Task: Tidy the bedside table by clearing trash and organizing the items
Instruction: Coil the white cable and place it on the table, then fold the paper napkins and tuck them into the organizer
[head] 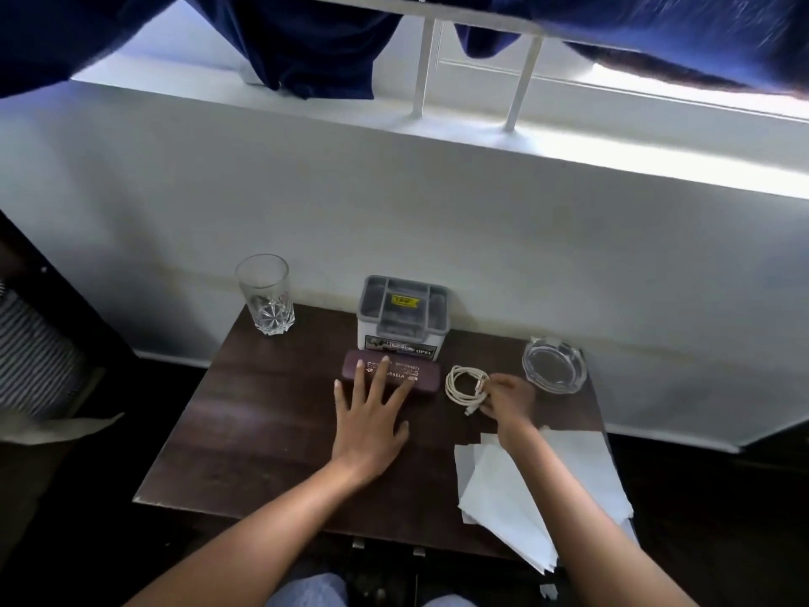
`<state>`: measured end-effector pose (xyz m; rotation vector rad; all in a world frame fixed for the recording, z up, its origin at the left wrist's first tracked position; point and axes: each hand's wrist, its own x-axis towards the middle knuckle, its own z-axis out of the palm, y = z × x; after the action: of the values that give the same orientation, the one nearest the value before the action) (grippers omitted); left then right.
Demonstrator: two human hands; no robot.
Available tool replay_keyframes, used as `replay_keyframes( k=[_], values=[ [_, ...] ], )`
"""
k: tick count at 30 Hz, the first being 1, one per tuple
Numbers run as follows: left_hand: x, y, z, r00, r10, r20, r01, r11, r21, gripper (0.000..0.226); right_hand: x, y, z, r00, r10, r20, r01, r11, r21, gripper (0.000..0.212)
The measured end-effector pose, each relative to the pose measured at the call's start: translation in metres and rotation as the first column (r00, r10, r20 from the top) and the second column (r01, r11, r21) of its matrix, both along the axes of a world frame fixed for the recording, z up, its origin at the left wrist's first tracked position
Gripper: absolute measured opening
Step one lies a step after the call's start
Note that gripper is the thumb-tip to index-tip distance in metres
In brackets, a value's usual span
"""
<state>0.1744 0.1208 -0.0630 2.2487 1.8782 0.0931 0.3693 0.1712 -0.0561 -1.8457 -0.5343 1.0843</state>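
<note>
On the dark wooden bedside table lies a maroon glasses case. My left hand rests flat and open, fingertips spread over the case's front. A coiled white cable lies right of the case; my right hand pinches it at its right side. White tissue sheets lie under my right forearm at the table's right front. An empty drinking glass stands at the back left, a grey-lidded box at the back middle, and a clear glass ashtray at the back right.
A white wall and window sill run behind the table, with dark blue curtains above. A crumpled tissue lies on the dark floor at the left. My knees show below the table's front edge.
</note>
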Motion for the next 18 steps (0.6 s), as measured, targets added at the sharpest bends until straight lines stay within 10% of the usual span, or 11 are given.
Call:
replay_keyframes(
  k=[18],
  values=[
    [-0.012,-0.103,0.042,0.961,0.035,0.274,-0.056,0.996,0.07,0.028,-0.059,-0.144,0.056,0.874,-0.339,-0.349,0.402,0.906,0.129,0.026]
  ],
)
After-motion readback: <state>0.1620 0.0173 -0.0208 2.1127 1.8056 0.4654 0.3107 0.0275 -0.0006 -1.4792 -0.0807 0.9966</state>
